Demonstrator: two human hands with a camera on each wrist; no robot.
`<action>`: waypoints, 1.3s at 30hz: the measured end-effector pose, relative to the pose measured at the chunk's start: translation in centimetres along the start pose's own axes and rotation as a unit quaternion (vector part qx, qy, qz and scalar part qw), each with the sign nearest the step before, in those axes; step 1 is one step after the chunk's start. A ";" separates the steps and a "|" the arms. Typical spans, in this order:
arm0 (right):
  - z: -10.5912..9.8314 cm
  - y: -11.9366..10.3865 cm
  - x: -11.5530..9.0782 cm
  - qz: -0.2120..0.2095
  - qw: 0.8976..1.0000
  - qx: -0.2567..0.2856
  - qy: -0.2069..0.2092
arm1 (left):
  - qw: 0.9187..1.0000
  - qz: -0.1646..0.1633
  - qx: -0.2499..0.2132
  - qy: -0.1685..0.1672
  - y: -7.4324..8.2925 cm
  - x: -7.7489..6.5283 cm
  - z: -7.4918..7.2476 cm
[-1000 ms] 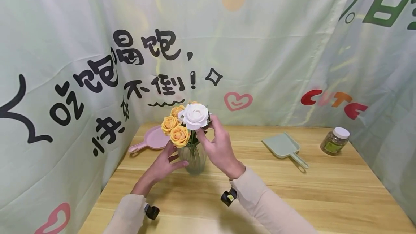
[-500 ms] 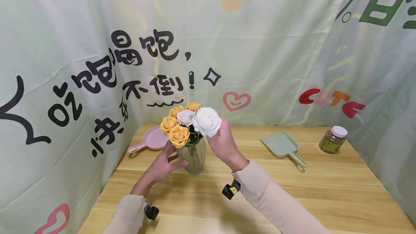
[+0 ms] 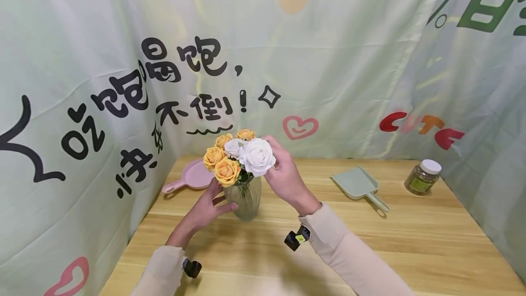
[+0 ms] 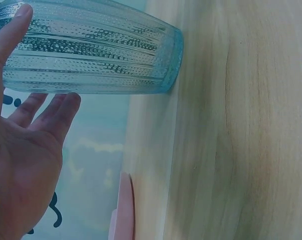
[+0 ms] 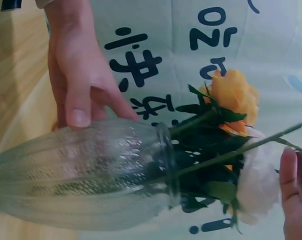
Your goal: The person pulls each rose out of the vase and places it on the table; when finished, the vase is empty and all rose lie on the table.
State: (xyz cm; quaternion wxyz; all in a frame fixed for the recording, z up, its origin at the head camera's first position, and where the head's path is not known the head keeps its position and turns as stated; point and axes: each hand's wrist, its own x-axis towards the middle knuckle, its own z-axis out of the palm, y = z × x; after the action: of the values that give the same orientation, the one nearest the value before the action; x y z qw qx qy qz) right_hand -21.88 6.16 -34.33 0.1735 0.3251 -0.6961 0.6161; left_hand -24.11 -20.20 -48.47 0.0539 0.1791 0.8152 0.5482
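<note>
A ribbed clear glass vase (image 3: 244, 200) stands upright on the table, holding several yellow roses (image 3: 226, 171) and a white rose (image 3: 234, 148) behind the front bloom. My left hand (image 3: 208, 208) grips the vase from its left side, thumb on the front and fingers round the back. With my right hand (image 3: 284, 175) I hold a large white rose (image 3: 258, 157) near its head, at the bouquet's right side. In the right wrist view its green stem (image 5: 226, 156) slants into the vase mouth; that hand is partly cut off at the edge there.
Behind my left hand lies a pink dustpan-like scoop (image 3: 197, 176). A grey-green dustpan (image 3: 356, 183) and a white-lidded jar (image 3: 423, 178) are on the right of the wooden table (image 3: 394, 245). A printed curtain (image 3: 345, 81) hangs close behind.
The large white rose has moved right, away from the other white rose, then slightly back left and down with my right hand. My left hand stays on the vase.
</note>
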 end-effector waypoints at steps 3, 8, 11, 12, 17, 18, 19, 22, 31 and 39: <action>-0.4 -0.2 0.1 -0.005 0.999 -0.023 -0.026 | 1.000 0.001 -0.001 0.001 0.1 0.0 0.0; -0.9 -0.5 0.1 0.006 0.997 -0.040 -0.059 | 1.000 -0.001 -0.004 0.003 0.1 0.0 0.0; -1.0 -0.5 0.1 0.028 0.997 -0.018 -0.064 | 1.000 0.002 -0.001 0.003 0.1 -0.1 0.0; -1.0 -0.4 0.1 0.038 0.997 -0.007 -0.064 | 1.000 0.003 -0.002 0.003 0.1 -0.1 0.0; -1.2 -0.2 0.0 0.106 0.988 0.069 -0.088 | 1.000 0.005 0.002 0.002 -0.1 -0.1 0.0; -1.3 -0.2 0.0 0.117 0.985 0.087 -0.094 | 1.000 0.004 0.002 0.002 -0.1 -0.1 0.0; -1.3 -0.2 0.0 0.126 0.982 0.101 -0.100 | 1.000 0.004 0.004 0.001 -0.1 -0.1 0.0; -1.5 -0.2 0.1 0.146 0.974 0.134 -0.108 | 1.000 0.002 0.004 0.000 -0.2 0.0 0.0; -1.6 0.0 0.3 0.173 0.971 0.140 -0.083 | 1.000 -0.003 0.002 0.003 -0.1 0.0 0.0; -2.6 -0.2 1.0 0.103 0.991 0.083 0.002 | 1.000 0.003 0.005 -0.001 0.0 0.0 0.0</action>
State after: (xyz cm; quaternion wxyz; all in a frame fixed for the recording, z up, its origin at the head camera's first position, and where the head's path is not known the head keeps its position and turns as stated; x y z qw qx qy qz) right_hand -22.86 8.44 -33.03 0.0826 0.2638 -0.6720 0.6870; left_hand -24.08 -20.19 -48.43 0.0519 0.1826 0.8173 0.5441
